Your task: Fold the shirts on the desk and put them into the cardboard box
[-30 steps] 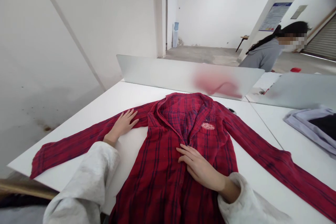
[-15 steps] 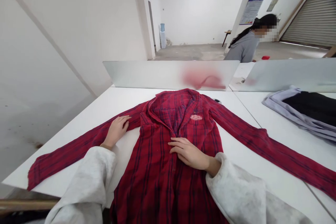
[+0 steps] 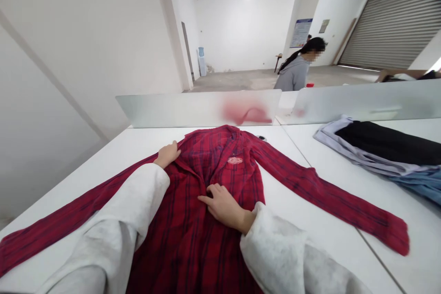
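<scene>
A red plaid button-up shirt [image 3: 193, 225] with dark stripes lies front up, its sleeves spread to both sides. Its neck is open, and a pale oval patch sits on the chest. At the collar edge on the left shoulder side, my left hand [image 3: 168, 154] is closed with its fingers curled round the cloth. My right hand [image 3: 223, 205] bends its fingers and thumb at the front placket, at the bottom of the open neck, gripping the cloth there. Part of the fingertips is hidden in the folds.
The white table [image 3: 289, 211] has a frosted divider [image 3: 172, 110] along its back. Folded clothes [image 3: 389, 142] in grey, black and blue are stacked at right. A small dark-and-white object [image 3: 262, 138] lies behind the shirt. Beyond the divider stands a person in grey [image 3: 292, 73].
My left hand has moved from the sleeve to the collar edge and closed on it. My right hand's fingers, flatter before, now curl at the placket. The view has shifted right and up.
</scene>
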